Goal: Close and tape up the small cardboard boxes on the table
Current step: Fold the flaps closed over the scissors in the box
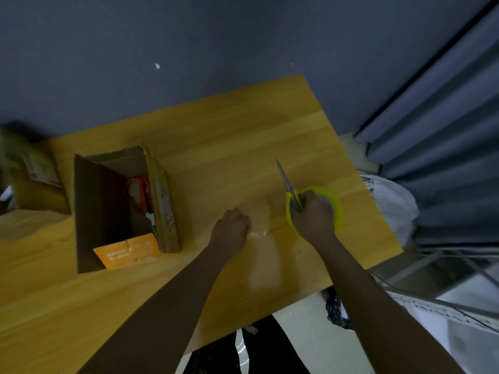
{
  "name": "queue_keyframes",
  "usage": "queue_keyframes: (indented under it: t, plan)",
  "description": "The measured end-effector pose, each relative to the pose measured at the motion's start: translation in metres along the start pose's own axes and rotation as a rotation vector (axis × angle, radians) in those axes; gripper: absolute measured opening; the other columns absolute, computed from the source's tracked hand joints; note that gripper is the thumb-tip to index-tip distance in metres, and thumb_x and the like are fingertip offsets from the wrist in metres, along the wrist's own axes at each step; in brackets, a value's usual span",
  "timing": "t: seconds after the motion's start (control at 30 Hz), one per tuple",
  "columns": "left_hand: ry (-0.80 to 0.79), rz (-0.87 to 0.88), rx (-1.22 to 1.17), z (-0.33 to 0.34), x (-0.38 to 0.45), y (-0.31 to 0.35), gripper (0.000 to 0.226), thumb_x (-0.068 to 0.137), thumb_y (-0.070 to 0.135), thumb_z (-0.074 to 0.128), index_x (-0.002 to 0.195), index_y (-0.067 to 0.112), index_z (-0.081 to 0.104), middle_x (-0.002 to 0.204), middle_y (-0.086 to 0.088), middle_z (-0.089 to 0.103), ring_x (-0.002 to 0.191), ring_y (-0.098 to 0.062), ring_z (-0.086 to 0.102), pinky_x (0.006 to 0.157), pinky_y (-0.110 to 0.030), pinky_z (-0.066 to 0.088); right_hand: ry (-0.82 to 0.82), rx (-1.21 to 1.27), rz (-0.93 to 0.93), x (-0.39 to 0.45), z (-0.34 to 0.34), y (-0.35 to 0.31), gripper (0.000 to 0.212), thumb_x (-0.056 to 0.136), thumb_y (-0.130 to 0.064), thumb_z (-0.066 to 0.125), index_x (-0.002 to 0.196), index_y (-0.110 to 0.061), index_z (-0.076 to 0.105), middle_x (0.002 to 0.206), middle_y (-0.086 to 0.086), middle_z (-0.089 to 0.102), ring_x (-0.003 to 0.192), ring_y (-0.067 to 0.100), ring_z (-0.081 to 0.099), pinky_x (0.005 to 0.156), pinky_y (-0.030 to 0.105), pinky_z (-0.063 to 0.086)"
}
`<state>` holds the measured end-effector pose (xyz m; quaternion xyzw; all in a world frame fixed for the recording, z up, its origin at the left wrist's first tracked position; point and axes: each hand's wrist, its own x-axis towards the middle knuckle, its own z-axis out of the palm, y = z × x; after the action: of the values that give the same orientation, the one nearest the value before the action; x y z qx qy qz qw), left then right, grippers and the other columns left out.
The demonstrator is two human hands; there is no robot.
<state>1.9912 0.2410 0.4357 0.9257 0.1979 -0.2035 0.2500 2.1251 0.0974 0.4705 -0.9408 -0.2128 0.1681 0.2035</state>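
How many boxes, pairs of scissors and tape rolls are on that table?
Cardboard boxes: 2, the open box and a blurred box at the left edge
Scissors: 2, red-handled scissors and yellow-handled scissors
Tape rolls: 1, yellow tape roll
Total: 5

No text sharp enough to read

An orange card (129, 251) lying in the open box (121, 209), well left of both hands, carries white lettering too blurred to make out; a pale label (43, 168) on the parcel (32, 174) at the far left shows grey print and a code-like patch, also illegible, and the box's side wall bears faint dark marks
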Motion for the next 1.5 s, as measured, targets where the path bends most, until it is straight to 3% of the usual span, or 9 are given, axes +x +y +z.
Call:
queue_keyframes:
  t: [0.27, 0.5, 0.77, 1.07, 1.13, 1.23, 1.4, 1.47, 1.5]
  plan:
    - [0.028, 0.061, -0.013, -0.003, -0.024, 0.013, 0.018, 0.091, -0.001, 0.043, 0.095, 0.016, 0.040, 0.095, -0.001, 0.042, 0.097, -0.023, 0.048, 0.068, -0.032, 0.035, 0.037, 0.121, 0.156, -0.016, 0.022, 0.005, 0.031, 0.098, -0.027, 0.055, 0.118, -0.004, 0.049, 0.077, 0.005, 0.044, 0.051, 0.008, 0.034, 0.048, 0.029, 0.021]
    - [-0.066, 0.070, 0.008, -0.031, -0.020, 0.019, 0.005, 0.101, 0.014, 0.040, 0.102, 0.011, 0.044, 0.104, -0.010, 0.053, 0.087, -0.024, 0.048, 0.075, -0.038, 0.044, -0.088, 0.049, 0.022, -0.009, -0.022, 0.000, 0.024, 0.097, -0.026, 0.055, 0.094, -0.005, 0.045, 0.070, 0.008, 0.046, 0.060, 0.026, 0.041, 0.058, 0.033, 0.029]
    - [-0.024, 0.022, 0.109, -0.031, -0.017, 0.015, 0.020, 0.103, 0.023, 0.036, 0.117, 0.011, 0.046, 0.112, -0.008, 0.054, 0.098, -0.024, 0.055, 0.072, -0.034, 0.045, -0.356, -1.139, -0.385, -0.008, -0.106, -0.030, 0.049, 0.097, -0.042, 0.050, 0.132, -0.010, 0.037, 0.120, 0.010, 0.054, 0.109, 0.027, 0.053, 0.085, 0.033, 0.040]
    - [0.048, 0.024, 0.182, -0.029, -0.018, 0.016, 0.021, 0.103, 0.020, 0.035, 0.119, 0.013, 0.046, 0.118, -0.007, 0.053, 0.105, -0.026, 0.054, 0.075, -0.035, 0.043, -0.480, -1.471, -0.532, 0.010, -0.049, -0.076, 0.041, 0.102, -0.028, 0.042, 0.139, -0.013, 0.036, 0.135, 0.008, 0.049, 0.126, 0.024, 0.043, 0.094, 0.030, 0.032]
    - [0.057, 0.019, 0.177, -0.027, -0.018, 0.015, 0.022, 0.103, 0.019, 0.034, 0.120, 0.012, 0.046, 0.117, -0.007, 0.053, 0.105, -0.026, 0.054, 0.076, -0.035, 0.044, -0.511, -1.475, -0.542, 0.010, -0.040, -0.076, 0.015, 0.101, -0.024, 0.046, 0.112, -0.016, 0.054, 0.109, 0.001, 0.058, 0.114, 0.020, 0.052, 0.086, 0.029, 0.034]
    - [0.061, 0.004, 0.161, -0.027, -0.018, 0.014, 0.021, 0.104, 0.019, 0.034, 0.119, 0.011, 0.047, 0.115, -0.008, 0.055, 0.102, -0.025, 0.055, 0.076, -0.035, 0.046, -0.515, -1.325, -0.496, 0.000, -0.036, -0.070, 0.021, 0.099, -0.014, 0.050, 0.079, -0.013, 0.056, 0.083, -0.004, 0.055, 0.087, 0.018, 0.060, 0.061, 0.024, 0.036]
    - [0.076, -0.100, 0.066, -0.037, -0.015, 0.003, 0.016, 0.103, 0.013, 0.037, 0.114, 0.009, 0.047, 0.109, -0.010, 0.057, 0.095, -0.026, 0.057, 0.072, -0.035, 0.046, -0.416, -1.050, -0.278, -0.037, -0.025, -0.041, 0.028, 0.103, -0.008, 0.040, 0.119, -0.013, 0.062, 0.059, 0.000, 0.041, 0.047, 0.017, 0.038, 0.042, 0.025, 0.024]
    - [0.092, -0.105, 0.033, -0.039, -0.015, -0.001, 0.015, 0.103, 0.014, 0.037, 0.110, 0.008, 0.048, 0.105, -0.011, 0.057, 0.091, -0.027, 0.057, 0.070, -0.036, 0.044, -0.389, -0.879, -0.113, -0.051, -0.014, -0.024, 0.061, 0.099, 0.002, 0.040, 0.149, -0.031, 0.025, 0.060, 0.001, 0.042, 0.044, 0.015, 0.032, 0.039, 0.025, 0.024]
    - [0.098, -0.099, 0.020, -0.040, -0.016, -0.001, 0.015, 0.103, 0.016, 0.036, 0.109, 0.008, 0.049, 0.103, -0.011, 0.057, 0.090, -0.027, 0.057, 0.069, -0.036, 0.044, -0.344, -0.774, -0.028, -0.056, -0.003, -0.013, 0.060, 0.098, 0.000, 0.042, 0.141, -0.012, 0.002, 0.067, 0.002, 0.053, 0.046, 0.016, 0.039, 0.041, 0.024, 0.027]
